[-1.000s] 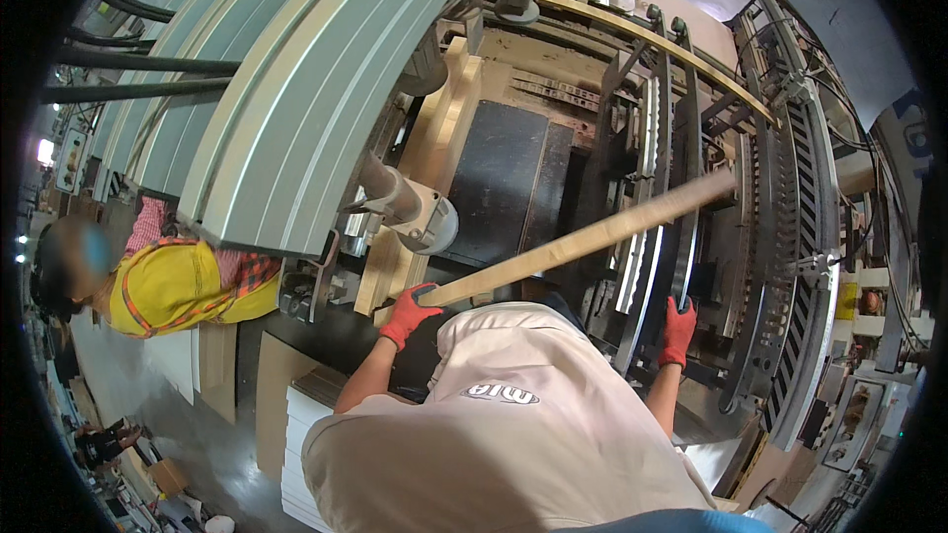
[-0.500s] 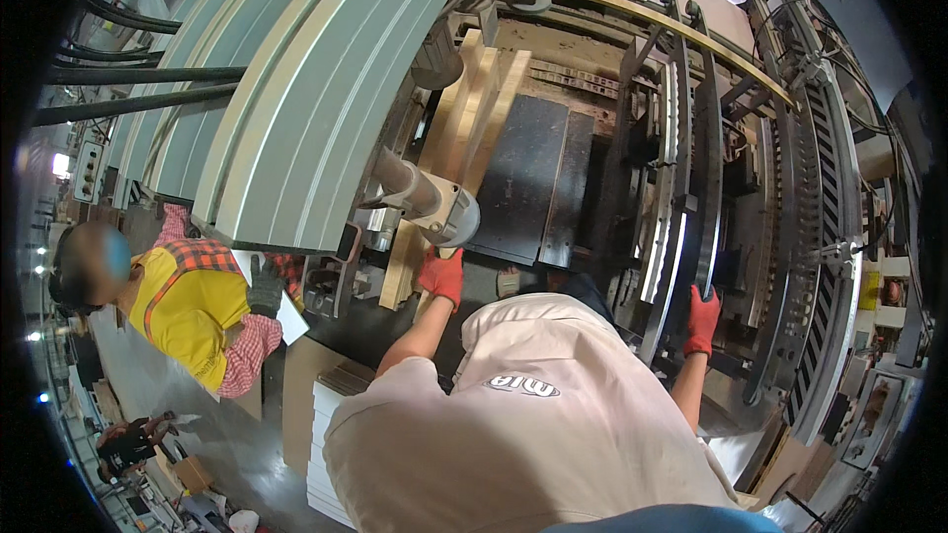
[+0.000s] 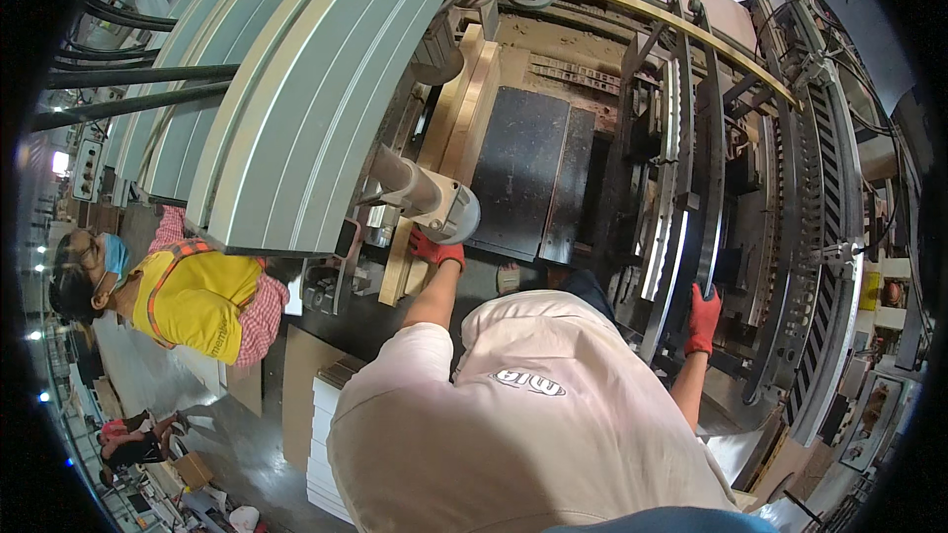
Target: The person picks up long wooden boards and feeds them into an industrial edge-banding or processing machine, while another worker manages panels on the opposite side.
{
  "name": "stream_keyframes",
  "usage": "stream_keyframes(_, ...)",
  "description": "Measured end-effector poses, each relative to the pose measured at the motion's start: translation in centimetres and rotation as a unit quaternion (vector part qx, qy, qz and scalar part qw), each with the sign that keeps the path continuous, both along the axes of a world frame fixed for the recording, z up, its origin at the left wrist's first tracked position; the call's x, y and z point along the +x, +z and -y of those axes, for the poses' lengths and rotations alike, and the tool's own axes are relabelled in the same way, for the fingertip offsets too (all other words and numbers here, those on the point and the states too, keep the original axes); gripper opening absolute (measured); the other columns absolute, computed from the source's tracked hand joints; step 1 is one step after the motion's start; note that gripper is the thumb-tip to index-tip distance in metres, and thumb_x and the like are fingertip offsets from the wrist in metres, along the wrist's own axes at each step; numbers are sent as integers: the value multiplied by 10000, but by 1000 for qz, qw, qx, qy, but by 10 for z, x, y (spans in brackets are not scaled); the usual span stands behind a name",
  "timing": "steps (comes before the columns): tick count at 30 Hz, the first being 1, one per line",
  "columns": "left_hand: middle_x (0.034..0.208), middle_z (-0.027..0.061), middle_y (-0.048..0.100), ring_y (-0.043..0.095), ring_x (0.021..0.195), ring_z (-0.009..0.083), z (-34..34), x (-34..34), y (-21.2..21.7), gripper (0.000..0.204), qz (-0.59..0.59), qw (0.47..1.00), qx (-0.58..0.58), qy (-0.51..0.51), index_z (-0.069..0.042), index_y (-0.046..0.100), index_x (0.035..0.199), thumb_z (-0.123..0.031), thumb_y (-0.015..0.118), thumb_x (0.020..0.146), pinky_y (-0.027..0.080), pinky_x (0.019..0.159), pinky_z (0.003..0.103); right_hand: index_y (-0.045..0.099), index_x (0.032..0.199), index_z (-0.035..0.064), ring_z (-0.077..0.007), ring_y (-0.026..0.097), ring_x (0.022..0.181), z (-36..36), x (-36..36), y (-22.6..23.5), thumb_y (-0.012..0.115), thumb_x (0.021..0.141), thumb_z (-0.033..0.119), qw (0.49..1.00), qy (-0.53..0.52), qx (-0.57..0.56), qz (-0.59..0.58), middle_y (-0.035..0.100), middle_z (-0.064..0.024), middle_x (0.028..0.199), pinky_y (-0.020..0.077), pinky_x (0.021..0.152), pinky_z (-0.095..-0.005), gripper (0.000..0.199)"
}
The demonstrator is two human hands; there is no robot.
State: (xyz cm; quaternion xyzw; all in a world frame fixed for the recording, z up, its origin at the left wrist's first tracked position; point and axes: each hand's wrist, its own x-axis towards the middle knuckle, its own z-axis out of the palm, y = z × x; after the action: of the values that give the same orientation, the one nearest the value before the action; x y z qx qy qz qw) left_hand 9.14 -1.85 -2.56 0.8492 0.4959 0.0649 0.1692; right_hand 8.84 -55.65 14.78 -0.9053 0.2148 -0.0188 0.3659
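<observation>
My left hand (image 3: 437,251), in a red glove, is at the near end of the long wooden boards (image 3: 462,118). Its fingers curl over the edge of the right-hand board, partly hidden below a round clamp foot (image 3: 452,217). The boards lie lengthwise, side by side, left of a dark flat plate (image 3: 521,163). Off to the right, my right hand (image 3: 702,321), also red-gloved, is wrapped round the near end of a long black metal bar (image 3: 713,168).
Large grey-green machine beams (image 3: 306,109) overhang the left side. Metal rails with a striped guard (image 3: 828,197) run along the right. A co-worker in a yellow top (image 3: 193,301) stands at the left. White panels (image 3: 326,444) are stacked beside me.
The right-hand board, earlier splayed to the right, now lies against the others. My left hand has shifted left with it. My right hand stays put. The co-worker has turned, and their gloved hand is hidden.
</observation>
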Motion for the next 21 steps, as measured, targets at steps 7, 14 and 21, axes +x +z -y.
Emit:
stream_keyframes(7, 1330, 142, 508, 437, 1258, 325, 15, -3, -24, 580, -119, 965, -115, -205, -88, 459, 1320, -466, 476, 880, 316, 1044, 465, 612, 1021, -17, -228, 610, 779, -8, 3, 6, 643, 859, 277, 1000, -3, 7, -8, 656, -116, 871, 461, 738, -344, 336)
stream_keyframes(14, 1469, 159, 325, 295, 1362, 282, -56, -45, -119, 588, -75, 906, -270, -317, -57, 368, 1393, -430, 396, 940, 290, 1092, 398, 615, 1027, -13, -203, 606, 772, -9, 11, 13, 645, 861, 268, 999, 24, 28, 16, 659, -95, 869, 462, 733, -335, 328)
stream_keyframes(21, 1413, 76, 427, 393, 1287, 224, -48, -57, -186, 532, 115, 942, -299, -97, -119, 427, 1365, -397, 493, 916, 353, 1048, 367, 624, 1036, -10, -163, 589, 770, -5, 16, 1, 647, 863, 282, 999, 36, 14, 16, 660, -76, 878, 456, 738, -310, 340)
